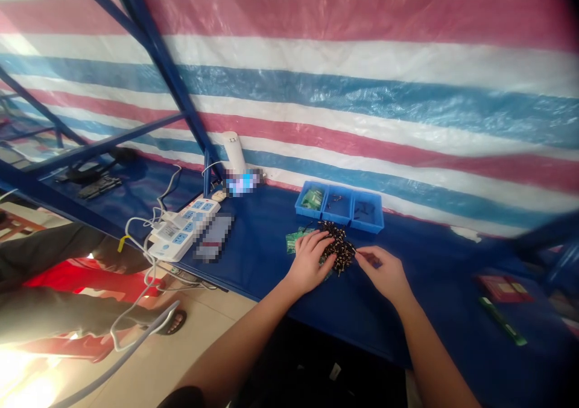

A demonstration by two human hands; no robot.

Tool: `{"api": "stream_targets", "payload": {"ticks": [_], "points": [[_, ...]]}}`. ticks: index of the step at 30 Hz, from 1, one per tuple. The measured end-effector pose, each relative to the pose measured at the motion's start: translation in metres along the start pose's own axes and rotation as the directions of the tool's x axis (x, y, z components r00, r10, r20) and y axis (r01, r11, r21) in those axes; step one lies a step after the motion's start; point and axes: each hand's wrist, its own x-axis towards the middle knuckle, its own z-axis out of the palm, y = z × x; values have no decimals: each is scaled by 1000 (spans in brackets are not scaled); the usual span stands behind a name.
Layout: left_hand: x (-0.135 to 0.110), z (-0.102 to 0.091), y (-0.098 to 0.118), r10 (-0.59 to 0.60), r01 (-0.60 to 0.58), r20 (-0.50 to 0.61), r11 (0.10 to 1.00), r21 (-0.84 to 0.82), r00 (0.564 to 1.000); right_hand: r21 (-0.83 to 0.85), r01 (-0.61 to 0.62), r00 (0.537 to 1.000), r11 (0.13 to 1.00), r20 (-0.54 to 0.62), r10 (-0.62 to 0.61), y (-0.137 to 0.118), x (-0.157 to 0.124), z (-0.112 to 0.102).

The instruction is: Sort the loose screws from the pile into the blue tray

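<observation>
A heap of small black parts with gold-coloured tips (pixel 344 248) lies on the blue table. My left hand (pixel 310 260) rests over the heap's left side, fingers spread. My right hand (pixel 382 269) is at the right edge of the heap, thumb and forefinger closed on a small black part whose exact kind is too small to tell. Green circuit boards (pixel 293 241) lie partly under my left fingers. Just behind the heap stands a blue three-compartment bin (pixel 367 229). Its left compartment holds green boards in plastic; the middle and right ones hold a few small dark pieces.
Left on the table are a white power strip (pixel 181 236) with plugged-in cords and a blurred phone-like object (pixel 215 237). A white upright device (pixel 234 152) leans by the blue frame (pixel 169 64). A red box (pixel 504 288) and green strip (pixel 502 320) lie right. Another person's legs (pixel 76 311) show at left.
</observation>
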Motion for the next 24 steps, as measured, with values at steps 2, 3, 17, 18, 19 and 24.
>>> {"api": "stream_targets", "payload": {"ticks": [2,3,17,18,19,24], "points": [[19,-1,1,43,-42,1,995,-92,999,74,-14,1000,997,1,14,-11,14,3],[29,0,1,80,-77,18,988,-130,997,105,-6,1000,994,3,6,-16,22,7],[44,22,-28,91,-100,-50,969,-227,995,435,-69,997,898,-11,82,-1,41,52],[44,22,-29,92,-99,-45,971,-218,995,435,-66,996,898,-19,82,0,41,52],[44,22,-29,94,-100,-38,973,-207,995,428,-55,997,902,-31,75,-1,40,53],[45,24,-30,81,-82,-13,983,-165,997,330,97,994,939,-83,-73,-8,41,50]]}}
